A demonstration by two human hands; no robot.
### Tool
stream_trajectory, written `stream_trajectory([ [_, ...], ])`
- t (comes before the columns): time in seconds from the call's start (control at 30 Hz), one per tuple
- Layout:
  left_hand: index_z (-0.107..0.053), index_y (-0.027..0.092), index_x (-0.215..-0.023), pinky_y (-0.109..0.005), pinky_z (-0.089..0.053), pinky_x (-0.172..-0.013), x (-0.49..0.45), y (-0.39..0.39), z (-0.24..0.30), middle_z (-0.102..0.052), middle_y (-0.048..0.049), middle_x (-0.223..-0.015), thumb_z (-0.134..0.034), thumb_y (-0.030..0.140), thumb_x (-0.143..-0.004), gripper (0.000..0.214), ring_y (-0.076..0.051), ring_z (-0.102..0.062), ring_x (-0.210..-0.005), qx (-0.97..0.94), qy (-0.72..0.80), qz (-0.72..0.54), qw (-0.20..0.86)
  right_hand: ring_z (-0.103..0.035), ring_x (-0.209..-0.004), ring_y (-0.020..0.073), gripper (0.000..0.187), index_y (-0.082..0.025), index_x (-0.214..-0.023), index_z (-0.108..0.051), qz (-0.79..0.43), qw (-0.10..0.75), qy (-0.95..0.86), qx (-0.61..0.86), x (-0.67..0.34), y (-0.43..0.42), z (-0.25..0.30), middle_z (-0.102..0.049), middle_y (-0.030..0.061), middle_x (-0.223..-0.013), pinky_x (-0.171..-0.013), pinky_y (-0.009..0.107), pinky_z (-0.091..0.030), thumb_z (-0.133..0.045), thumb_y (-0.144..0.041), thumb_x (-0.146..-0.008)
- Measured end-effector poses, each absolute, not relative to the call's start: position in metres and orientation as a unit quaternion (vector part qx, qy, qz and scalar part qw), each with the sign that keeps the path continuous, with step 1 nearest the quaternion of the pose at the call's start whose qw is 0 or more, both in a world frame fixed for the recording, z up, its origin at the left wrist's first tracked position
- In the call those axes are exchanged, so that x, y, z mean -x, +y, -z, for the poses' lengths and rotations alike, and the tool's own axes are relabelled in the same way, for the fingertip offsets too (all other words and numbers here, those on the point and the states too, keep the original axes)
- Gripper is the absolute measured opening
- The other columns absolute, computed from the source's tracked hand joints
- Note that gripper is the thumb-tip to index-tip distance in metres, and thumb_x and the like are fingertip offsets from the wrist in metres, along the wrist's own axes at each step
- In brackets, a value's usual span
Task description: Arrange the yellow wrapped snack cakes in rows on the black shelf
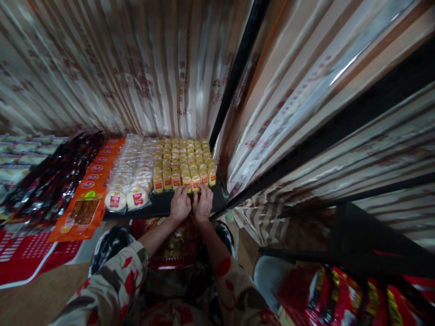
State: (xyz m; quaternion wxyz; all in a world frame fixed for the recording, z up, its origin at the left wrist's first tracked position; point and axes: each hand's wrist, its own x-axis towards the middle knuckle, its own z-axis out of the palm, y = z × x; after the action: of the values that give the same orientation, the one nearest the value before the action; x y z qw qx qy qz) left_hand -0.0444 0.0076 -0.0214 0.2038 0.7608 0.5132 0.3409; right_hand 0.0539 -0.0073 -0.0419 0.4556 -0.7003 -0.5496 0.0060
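Resting side by side over the front of the black shelf, the left hand and the right hand have their fingertips at the front row of yellow packs. Both hands are half open with bent fingers; whether they pinch a pack or only press on it, I cannot tell, because the palms face away and the light is poor. The yellow packs stand in close columns at the right end of the shelf, just beside the white packs, with the curtain behind them. Each one looks small and, as I judge, light, with something soft inside, so a strong squeeze could dent it. The wrapper appears shiny and is probably a little slippery. A good hold would be by the two narrow sides, low down, with flat fingers rather than nails; where neighbours stand too tight, the front face and the top edge are easier to reach. Pushing a column should be gentle and level, since these upright packs may lean or fall over.
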Motion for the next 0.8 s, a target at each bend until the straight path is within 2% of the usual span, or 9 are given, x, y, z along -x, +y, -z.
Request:
stream_trajectory([
  [0.27,-0.049,0.014,-0.121,-0.033,-0.038,-0.100,0.048,0.010,0.039,-0.050,-0.0106,-0.113,-0.038,0.004,-0.073,0.051,-0.019,-0.045,-0.110,-0.782,0.484,-0.348,0.182,-0.044,-0.103,0.0218,0.033,-0.018,-0.115,-0.053,-0.009,0.440,-0.554,0.706,-0.056,-0.006,0.050,-0.051,0.0118,-0.108,-0.091,0.038,-0.038,-0.040,-0.023,-0.085],
  [0.53,-0.059,0.015,-0.102,-0.030,-0.041,-0.094,0.059,-0.010,0.031,-0.055,-0.0085,-0.105,-0.039,0.006,-0.073,0.036,-0.018,-0.048,-0.104,-0.806,0.441,-0.357,0.172,-0.046,-0.106,0.0194,0.033,-0.017,-0.111,-0.057,-0.021,0.483,-0.560,0.673,-0.053,-0.021,0.035,-0.050,0.0112,-0.109,-0.094,0.037,-0.037,-0.036,-0.018,-0.085],
  [0.7,-0.063,0.018,-0.089,-0.028,-0.043,-0.088,0.078,-0.045,0.047,-0.059,-0.0068,-0.095,-0.038,0.012,-0.080,0.027,-0.015,-0.052,-0.095,-0.830,0.426,-0.280,0.227,-0.053,-0.099,0.0173,0.029,-0.016,-0.103,-0.058,-0.099,0.505,-0.584,0.628,-0.039,-0.066,0.046,-0.058,0.0098,-0.100,-0.090,0.033,-0.042,-0.034,-0.018,-0.085],
  [0.8,-0.063,0.018,-0.095,-0.029,-0.042,-0.091,0.089,-0.063,0.070,-0.060,-0.0078,-0.101,-0.040,0.014,-0.081,0.027,-0.016,-0.053,-0.098,-0.820,0.448,-0.183,0.307,-0.058,-0.089,0.0158,0.027,-0.016,-0.093,-0.060,-0.182,0.486,-0.562,0.644,-0.028,-0.096,0.071,-0.063,0.0073,-0.091,-0.085,0.031,-0.044,-0.035,-0.018,-0.084],
])
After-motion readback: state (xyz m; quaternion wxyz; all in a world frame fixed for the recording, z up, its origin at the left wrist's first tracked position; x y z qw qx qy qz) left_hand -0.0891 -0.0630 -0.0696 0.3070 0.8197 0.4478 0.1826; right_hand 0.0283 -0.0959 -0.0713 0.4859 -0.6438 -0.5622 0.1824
